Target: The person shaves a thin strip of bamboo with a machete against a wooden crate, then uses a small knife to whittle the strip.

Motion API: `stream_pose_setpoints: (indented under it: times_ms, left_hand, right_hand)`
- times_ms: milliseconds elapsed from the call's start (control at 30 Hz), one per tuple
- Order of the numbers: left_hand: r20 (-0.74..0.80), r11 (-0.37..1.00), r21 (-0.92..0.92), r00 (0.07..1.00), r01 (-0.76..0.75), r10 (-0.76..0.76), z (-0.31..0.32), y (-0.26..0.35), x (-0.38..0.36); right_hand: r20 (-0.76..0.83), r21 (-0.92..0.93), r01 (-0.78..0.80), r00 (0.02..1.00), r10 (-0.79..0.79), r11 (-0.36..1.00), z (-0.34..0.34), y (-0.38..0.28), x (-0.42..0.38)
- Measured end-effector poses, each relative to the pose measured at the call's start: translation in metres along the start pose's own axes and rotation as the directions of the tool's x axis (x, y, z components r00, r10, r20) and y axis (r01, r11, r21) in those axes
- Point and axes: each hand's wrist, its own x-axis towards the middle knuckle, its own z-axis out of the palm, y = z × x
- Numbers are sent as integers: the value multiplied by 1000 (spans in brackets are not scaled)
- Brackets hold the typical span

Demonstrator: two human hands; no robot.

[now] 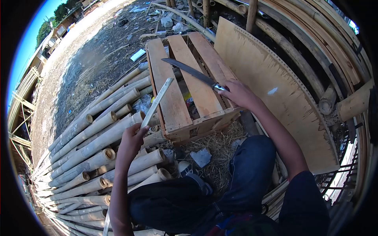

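Observation:
My left hand [133,138] is closed around a long pale split bamboo strip [158,99]. The strip slants up to the right, its upper end over the left side of a slatted wooden crate [178,112]. In my right hand [236,93] is the handle of a large knife [191,72] with a long dark blade. Its blade points up and left across the crate's middle slats, and the tip lies above and apart from the strip's end. Both hands are raised in front of my bent knees.
Cut bamboo poles [98,135] are stacked at the left. A plywood sheet [267,82] with a ragged edge leans at the right beside more poles [291,49]. A grey stone [201,157] lies on straw in front of the crate; litter [167,21] is scattered behind it.

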Motion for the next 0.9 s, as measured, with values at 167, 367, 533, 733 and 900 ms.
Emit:
stream_pose_setpoints:
  times_ms: [167, 367, 533, 733, 900]
  left_hand:
    - [33, 998, 57, 999, 17, -19, 1, -1, 6]
    - [-18, 993, 120, 1000, -12, 14, 11, 11, 10]
    - [14, 998, 60, 999, 37, -38, 13, 29, 13]
    - [-3, 987, 94, 991, 133, -133, 21, 45, 24]
    - [9, 979, 124, 986, 163, -165, 28, 55, 33]
  right_hand:
    - [-308, 350, -412, 797, 519, 841, -11, 106, -6]
    - [-137, 66, -410, 899, 415, 910, 123, 205, -57]
    - [77, -84, -371, 923, 377, 925, 188, 228, -32]
    - [165, -316, -471, 827, 537, 823, 240, 251, 8]
    - [174, -350, -473, 816, 552, 809, 245, 254, 10]
